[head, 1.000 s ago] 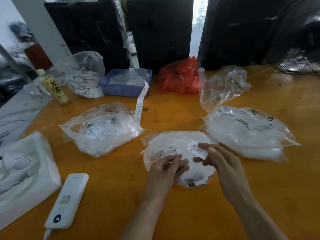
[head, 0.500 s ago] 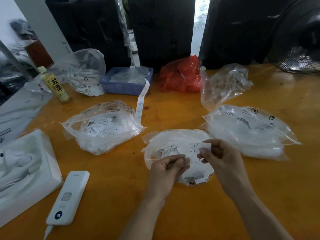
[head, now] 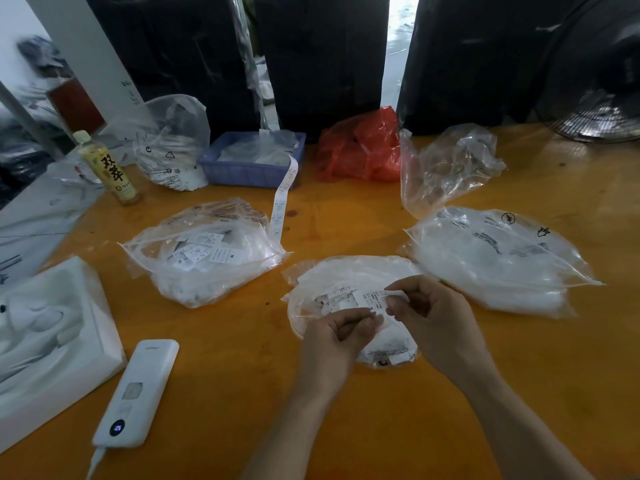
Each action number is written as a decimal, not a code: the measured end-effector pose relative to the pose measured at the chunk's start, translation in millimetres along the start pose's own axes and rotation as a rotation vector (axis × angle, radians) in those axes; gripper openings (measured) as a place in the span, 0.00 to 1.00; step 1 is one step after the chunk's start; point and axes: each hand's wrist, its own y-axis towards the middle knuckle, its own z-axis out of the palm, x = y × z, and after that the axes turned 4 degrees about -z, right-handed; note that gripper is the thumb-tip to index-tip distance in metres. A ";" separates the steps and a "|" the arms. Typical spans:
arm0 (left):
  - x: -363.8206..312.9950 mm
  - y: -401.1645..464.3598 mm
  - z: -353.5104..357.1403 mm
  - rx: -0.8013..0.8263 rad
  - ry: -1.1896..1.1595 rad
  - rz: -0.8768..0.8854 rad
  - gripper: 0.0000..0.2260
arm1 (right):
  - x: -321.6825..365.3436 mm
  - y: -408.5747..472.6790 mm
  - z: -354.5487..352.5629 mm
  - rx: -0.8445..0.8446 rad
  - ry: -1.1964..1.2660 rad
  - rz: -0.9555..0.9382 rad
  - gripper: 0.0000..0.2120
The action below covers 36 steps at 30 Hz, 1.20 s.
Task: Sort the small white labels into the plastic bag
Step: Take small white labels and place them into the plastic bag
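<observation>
A clear plastic bag [head: 346,275] with several small white labels inside lies on the orange table just ahead of me. My right hand [head: 436,320] pinches a small white label [head: 375,298] marked S over the bag. My left hand [head: 337,336] has its fingers curled and pinches the bag's plastic at its near edge. A second bag [head: 207,258] with several loose labels on top lies to the left. A third, fuller bag [head: 495,258] lies to the right.
A white power bank [head: 138,393] and a white foam tray [head: 52,337] lie at the near left. At the back stand a bottle [head: 110,171], a blue basket [head: 249,164] trailing a label strip [head: 282,206], a red bag [head: 360,147], a crumpled clear bag [head: 446,164] and a fan [head: 595,74].
My right hand has curled round the label and drawn it a little left and nearer, toward my left hand. My left hand has stayed on the bag.
</observation>
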 end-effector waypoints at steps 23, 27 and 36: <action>7.6 5.1 -1.0 -0.029 0.030 -0.004 0.07 | -1.6 -5.5 0.0 -0.051 -0.108 -0.103 0.08; 8.3 5.1 -0.6 -0.034 0.059 -0.006 0.08 | -4.6 -6.2 2.9 -0.025 -0.172 -0.115 0.06; 8.2 3.9 -3.0 -0.037 0.057 0.013 0.06 | -6.9 -6.4 1.6 -0.050 -0.134 -0.111 0.08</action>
